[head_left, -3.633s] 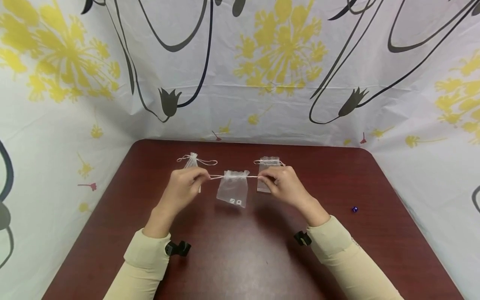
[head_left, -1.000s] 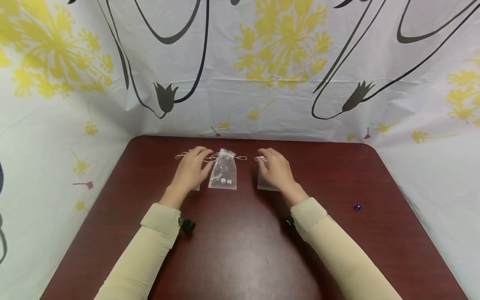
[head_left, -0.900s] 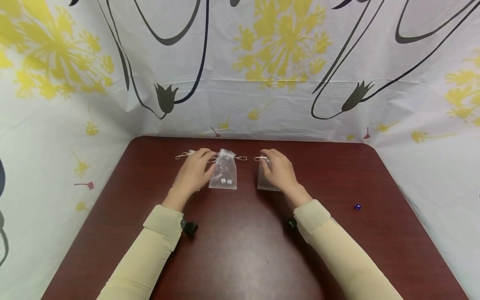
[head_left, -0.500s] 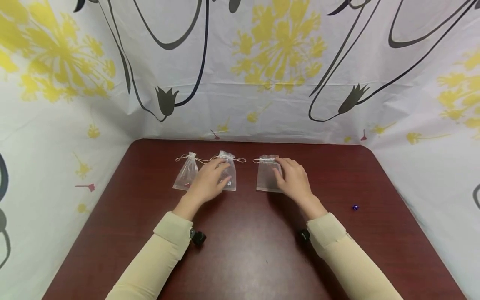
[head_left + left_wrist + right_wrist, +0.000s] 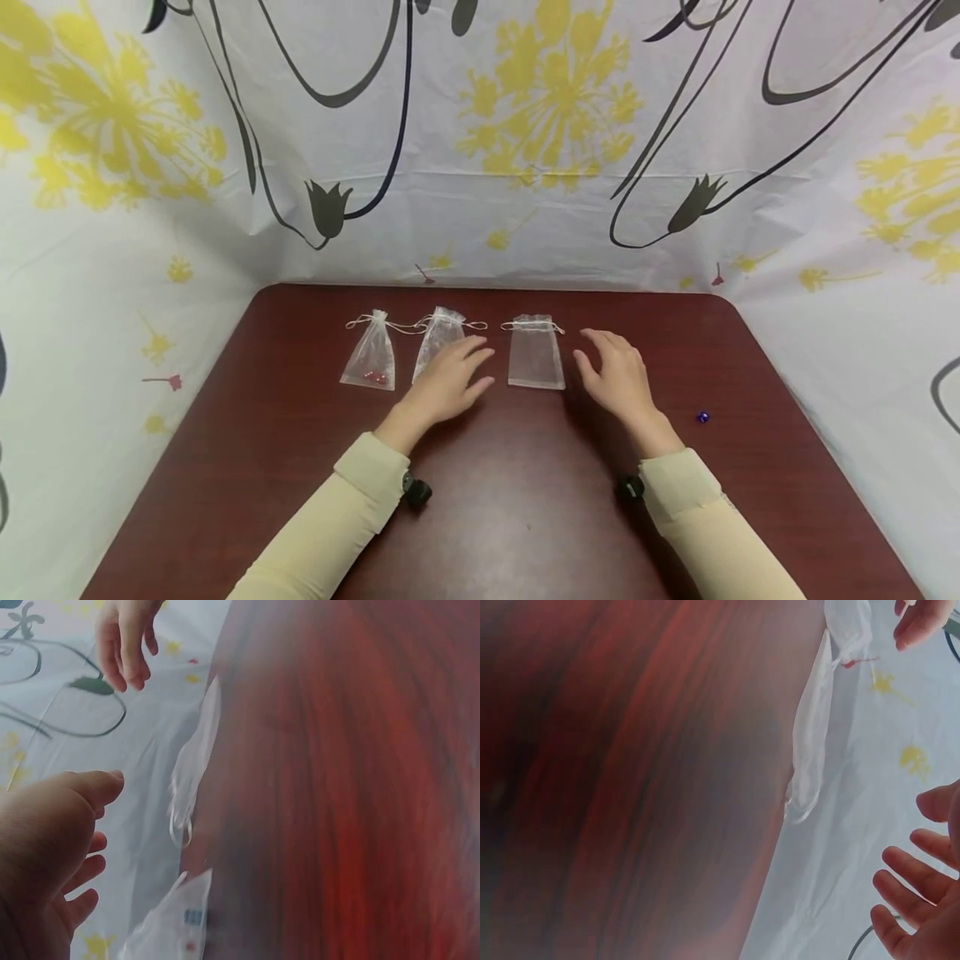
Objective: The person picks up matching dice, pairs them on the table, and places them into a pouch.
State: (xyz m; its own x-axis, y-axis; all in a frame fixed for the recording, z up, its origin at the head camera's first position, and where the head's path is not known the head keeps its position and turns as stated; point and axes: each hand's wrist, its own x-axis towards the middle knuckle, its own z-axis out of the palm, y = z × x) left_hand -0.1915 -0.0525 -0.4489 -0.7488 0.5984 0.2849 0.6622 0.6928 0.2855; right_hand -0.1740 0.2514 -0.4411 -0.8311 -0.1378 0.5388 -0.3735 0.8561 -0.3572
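Note:
Relaxed and spread, my left hand [image 5: 444, 382] hovers over the lower part of the middle sheer drawstring bag [image 5: 438, 335], with nothing in its fingers; the dice inside are hidden behind it in the head view. Just right of the right-hand drawstring bag [image 5: 535, 360], my right hand [image 5: 618, 377] is held with fingers parted and nothing in them. That bag lies flat and looks to have nothing inside. On the left, another drawstring bag [image 5: 370, 354] is cinched at its neck, with small red pieces [image 5: 375, 377] at its bottom.
A small shiny blue bead-like ball [image 5: 702, 417] sits on the right side of the dark red table [image 5: 495, 533]. Behind the table's far edge hangs a white cloth [image 5: 420, 233] with yellow and grey flower prints.
The middle bag, earlier held up by its cords, now lies on the table between the other two. Since then my left hand has moved right across it, and my right hand right, off the right-hand bag.

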